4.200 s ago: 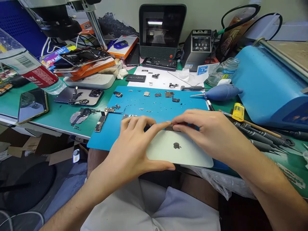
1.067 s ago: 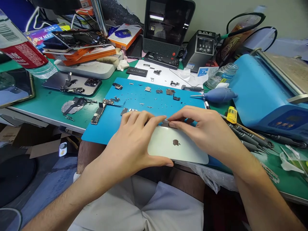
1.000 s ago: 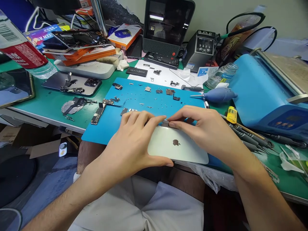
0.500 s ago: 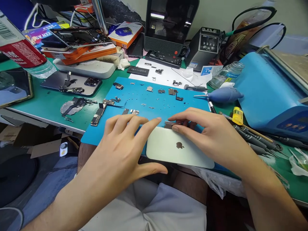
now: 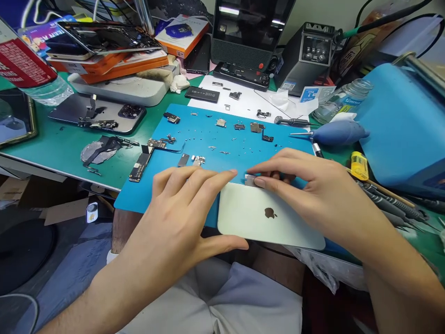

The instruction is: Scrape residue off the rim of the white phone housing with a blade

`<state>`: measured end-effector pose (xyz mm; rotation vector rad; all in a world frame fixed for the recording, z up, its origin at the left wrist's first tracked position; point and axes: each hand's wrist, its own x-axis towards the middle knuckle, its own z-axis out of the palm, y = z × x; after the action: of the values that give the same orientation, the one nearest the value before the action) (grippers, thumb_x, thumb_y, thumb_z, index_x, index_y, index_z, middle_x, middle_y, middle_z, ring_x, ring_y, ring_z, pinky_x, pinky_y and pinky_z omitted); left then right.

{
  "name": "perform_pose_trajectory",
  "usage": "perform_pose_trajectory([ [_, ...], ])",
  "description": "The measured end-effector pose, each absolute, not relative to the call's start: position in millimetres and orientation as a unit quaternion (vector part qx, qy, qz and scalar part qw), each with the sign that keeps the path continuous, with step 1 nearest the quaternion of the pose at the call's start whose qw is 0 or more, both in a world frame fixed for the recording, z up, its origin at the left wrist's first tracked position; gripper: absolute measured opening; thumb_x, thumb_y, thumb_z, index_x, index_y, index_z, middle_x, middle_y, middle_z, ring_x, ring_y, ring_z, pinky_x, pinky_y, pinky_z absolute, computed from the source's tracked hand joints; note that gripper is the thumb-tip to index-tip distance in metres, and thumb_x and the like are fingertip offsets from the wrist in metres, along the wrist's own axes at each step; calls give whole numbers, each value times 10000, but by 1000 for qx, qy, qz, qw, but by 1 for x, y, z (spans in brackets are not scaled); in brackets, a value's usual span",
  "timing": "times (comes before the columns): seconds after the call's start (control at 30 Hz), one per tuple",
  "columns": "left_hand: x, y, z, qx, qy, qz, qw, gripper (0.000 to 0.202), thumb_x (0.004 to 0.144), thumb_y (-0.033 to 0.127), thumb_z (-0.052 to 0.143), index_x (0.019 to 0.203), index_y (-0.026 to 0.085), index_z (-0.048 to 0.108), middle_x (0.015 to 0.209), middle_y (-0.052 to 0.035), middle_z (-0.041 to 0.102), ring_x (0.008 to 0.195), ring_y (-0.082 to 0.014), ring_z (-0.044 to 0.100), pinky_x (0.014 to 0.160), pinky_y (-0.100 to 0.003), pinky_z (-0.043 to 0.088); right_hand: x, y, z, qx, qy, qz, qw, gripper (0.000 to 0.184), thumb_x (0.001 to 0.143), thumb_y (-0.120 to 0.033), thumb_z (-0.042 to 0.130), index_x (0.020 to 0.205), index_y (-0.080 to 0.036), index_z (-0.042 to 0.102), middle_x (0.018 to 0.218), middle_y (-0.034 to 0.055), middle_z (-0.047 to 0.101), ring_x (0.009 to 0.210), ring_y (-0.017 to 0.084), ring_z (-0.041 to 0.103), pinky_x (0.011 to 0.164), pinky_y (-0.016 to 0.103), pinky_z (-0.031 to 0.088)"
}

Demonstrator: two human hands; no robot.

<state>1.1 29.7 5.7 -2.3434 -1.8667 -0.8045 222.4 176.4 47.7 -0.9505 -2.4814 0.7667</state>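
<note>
A pale phone back (image 5: 250, 211) with a dark apple logo lies at the front edge of a blue mat (image 5: 222, 132). Between thumb and forefinger my right hand (image 5: 306, 190) pinches a small thin metal piece (image 5: 249, 180), held at the far long edge of the phone back. Its other end is hidden by the fingers. My left hand (image 5: 187, 204) holds nothing; its fingers and thumb are spread beside the left end of the phone back, and I cannot tell if the thumb touches it. Several small parts and screws lie farther up the mat, among them a circuit board (image 5: 140, 164).
A blue air blower (image 5: 340, 133), a screwdriver (image 5: 292, 121) and a yellow container (image 5: 359, 166) are at the right, near a blue machine (image 5: 406, 125). Behind the mat lies a black battery (image 5: 202, 94). At the left are a dark phone (image 5: 97, 113) and a bottle (image 5: 31, 65).
The view has shifted slightly, so the phone back and right hand appear farther right. The metal piece looks brighter and is still pinched. My left hand stays spread.
</note>
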Motion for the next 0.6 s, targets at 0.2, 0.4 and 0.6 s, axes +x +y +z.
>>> perform_pose_trajectory([
  [0.2, 3, 30, 5, -754, -604, -256, 19, 740, 1092, 746, 534, 1588, 198, 508, 1411, -92, 713, 1403, -290, 486, 1193, -407, 301, 223, 178, 49, -331, -889, 265, 171, 247, 1100, -503, 701, 1069, -325, 869, 1091, -31, 812, 954, 182, 732, 771, 336, 496],
  [0.4, 3, 30, 5, -754, -605, -253, 17, 723, 1096, 729, 556, 1597, 213, 479, 1436, -97, 721, 1417, -284, 476, 1200, -413, 287, 225, 176, 53, -320, -899, 252, 162, 199, 1115, -403, 673, 1077, -313, 846, 1094, -11, 828, 957, 207, 744, 779, 346, 513],
  [0.6, 3, 30, 3, -754, -605, -255, 21, 704, 1109, 727, 526, 1585, 211, 481, 1407, -106, 727, 1388, -289, 501, 1195, -433, 286, 222, 177, 51, -327, -894, 257, 165, 210, 1100, -405, 669, 1056, -318, 855, 1088, 1, 839, 951, 240, 753, 767, 366, 510],
])
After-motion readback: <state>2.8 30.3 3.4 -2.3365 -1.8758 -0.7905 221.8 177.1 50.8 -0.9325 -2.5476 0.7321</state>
